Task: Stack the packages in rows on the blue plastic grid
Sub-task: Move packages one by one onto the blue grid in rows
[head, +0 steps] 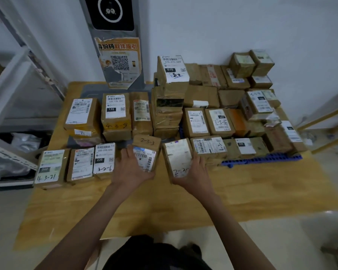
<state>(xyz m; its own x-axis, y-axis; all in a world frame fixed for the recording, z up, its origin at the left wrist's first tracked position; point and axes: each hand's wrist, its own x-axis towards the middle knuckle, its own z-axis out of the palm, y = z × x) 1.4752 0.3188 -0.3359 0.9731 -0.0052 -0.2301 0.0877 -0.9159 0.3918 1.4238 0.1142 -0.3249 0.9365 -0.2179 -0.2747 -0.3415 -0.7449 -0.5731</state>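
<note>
My left hand [130,168] grips a cardboard package marked 2-3-3 [147,151] at the middle of the wooden table. My right hand [196,170] holds a second package with a white label marked 2-2 [177,156] just to its right. Both packages are tilted, near the left end of the blue plastic grid [261,158]. The grid lies on the right half of the table and carries rows of stacked packages [219,121], some two or three high. Only its front edge shows.
Loose packages lie on the left of the table: a front row [80,164] marked 4-3-21 and 3-2-9, and a back row [116,114]. A grey kiosk post with an orange poster [118,61] stands behind. Metal shelving [18,94] is at the left.
</note>
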